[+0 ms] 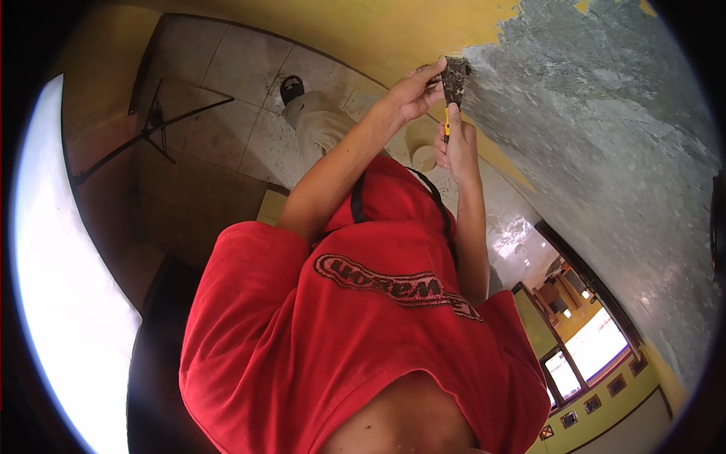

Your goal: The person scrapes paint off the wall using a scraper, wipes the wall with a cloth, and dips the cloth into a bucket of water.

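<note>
My right hand [460, 147] is closed round the yellow and black handle of a scraper [454, 79]. The scraper's wide dark blade is smeared with grey material and points up at the wall. Beside the blade is my left hand [416, 91], its fingers bent, with a fingertip at the blade's left corner. Something dark shows between those fingers, too small to make out. Both hands are close to the wall's yellow lower part, where rough grey plaster [590, 113] begins.
A pale round container [424, 157] stands on the floor below my hands. My foot in a black sandal [291, 89] rests on the tiles [249, 64]. At the left is a dark thin-legged stand [155, 125]. A window [594, 344] shows at the lower right.
</note>
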Demonstrator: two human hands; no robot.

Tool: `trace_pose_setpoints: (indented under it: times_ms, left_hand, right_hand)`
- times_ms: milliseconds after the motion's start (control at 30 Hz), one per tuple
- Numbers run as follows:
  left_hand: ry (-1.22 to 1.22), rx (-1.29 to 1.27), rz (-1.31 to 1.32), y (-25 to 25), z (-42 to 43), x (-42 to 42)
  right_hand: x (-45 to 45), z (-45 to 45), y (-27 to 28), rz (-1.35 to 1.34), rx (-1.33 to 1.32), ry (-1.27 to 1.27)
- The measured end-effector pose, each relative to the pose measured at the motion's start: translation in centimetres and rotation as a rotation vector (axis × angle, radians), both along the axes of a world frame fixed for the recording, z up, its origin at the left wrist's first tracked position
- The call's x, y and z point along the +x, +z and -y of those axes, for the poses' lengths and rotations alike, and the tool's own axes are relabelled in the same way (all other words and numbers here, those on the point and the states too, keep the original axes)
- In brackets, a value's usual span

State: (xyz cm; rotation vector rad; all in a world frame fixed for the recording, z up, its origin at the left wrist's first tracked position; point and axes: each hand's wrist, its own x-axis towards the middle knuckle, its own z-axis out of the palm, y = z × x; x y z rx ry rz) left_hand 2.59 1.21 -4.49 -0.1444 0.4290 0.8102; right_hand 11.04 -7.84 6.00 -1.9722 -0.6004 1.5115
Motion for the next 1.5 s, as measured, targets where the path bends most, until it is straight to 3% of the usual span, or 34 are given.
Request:
trace_pose_setpoints:
  times_ms: [67,133,200,267,433,600,700,800,833,900,1033,1133,1300,1433,1500]
  left_hand:
    - [0.014,-0.091,0.154,-0.3,0.4,0.7]
    - [-0.007,-0.091,0.138,0.0,0.4,0.3]
    - [-0.027,-0.083,0.120,0.0,-0.2,-0.2]
    - [-0.051,0.049,-0.088,-0.3,-0.8,-1.4]
    - [0.024,0.040,0.009,-0.9,-0.7,-0.1]
    - [0.046,-0.055,0.152,0.2,0.6,0.8]
    - [0.024,-0.042,0.063,0.2,0.6,0.7]
    - [0.094,0.048,0.012,-1.0,-0.1,-0.6]
    - [0.113,0.056,-0.018,0.8,-0.5,-1.4]
    - [0.111,0.073,0.033,0.3,-0.6,-1.2]
    - [0.137,0.129,0.241,-0.9,0.4,-0.7]
    - [0.038,0.125,0.102,-1.0,1.5,-0.6]
    - [0.018,0.064,0.215,-1.0,1.1,0.3]
    - [0.009,0.011,0.176,-0.8,0.9,0.1]
    - [-0.002,-0.003,0.142,-0.7,0.6,0.1]
  right_hand:
    - [0.7,-0.3,0.6,0.080,0.001,0.050]
    - [0.9,0.0,0.7,0.165,-0.003,0.095]
    - [0.2,0.1,0.2,0.054,0.004,0.070]
    - [-1.7,0.3,-0.7,-0.013,0.027,0.017]
    - [-1.0,-0.4,-0.1,-0.042,0.010,-0.059]
    - [0.4,-0.6,1.2,0.226,0.021,0.121]
    - [1.3,-1.1,2.8,0.131,-0.112,0.118]
    - [0.8,-1.6,1.2,-0.017,-0.062,0.109]
    - [1.1,-2.0,0.5,-0.013,-0.056,0.104]
    - [1.2,-2.1,-0.2,0.152,0.054,0.197]
    - [1.4,-1.3,0.6,0.144,0.015,0.205]
    - [1.8,-0.5,0.1,0.210,0.087,0.255]
    - [1.8,-0.2,-0.6,0.368,0.195,0.196]
    - [1.5,-0.1,-0.3,0.372,0.134,0.179]
    - [1.2,-0.5,0.2,0.184,0.004,0.077]
